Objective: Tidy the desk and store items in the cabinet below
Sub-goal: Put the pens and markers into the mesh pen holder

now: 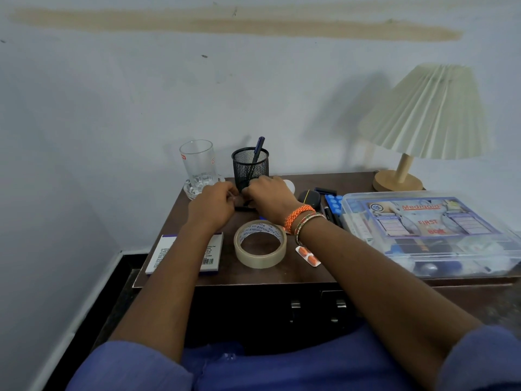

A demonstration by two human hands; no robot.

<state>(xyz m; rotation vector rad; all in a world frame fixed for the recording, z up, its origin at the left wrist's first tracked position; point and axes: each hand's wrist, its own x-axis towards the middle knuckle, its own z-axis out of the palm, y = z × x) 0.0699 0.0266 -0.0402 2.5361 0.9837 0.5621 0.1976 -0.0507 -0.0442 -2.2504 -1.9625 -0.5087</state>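
Note:
My left hand (215, 203) and my right hand (269, 197) meet in front of a black mesh pen holder (250, 165) with one blue pen (258, 149) in it. Both hands close on a small dark object (244, 208) between them, mostly hidden by the fingers. A roll of clear tape (260, 244) lies flat on the dark wooden desk (253, 275) near my right wrist. A white medicine box (210, 256) lies under my left forearm. The cabinet doors (315, 306) with metal handles are below the desk edge, shut.
A glass tumbler (198, 165) stands on a glass ashtray at the back left. A clear first aid box (428, 230) fills the right side. A lamp (423, 122) stands at the back right. An orange pill strip (308, 256), a dark case (309, 198) and markers lie between.

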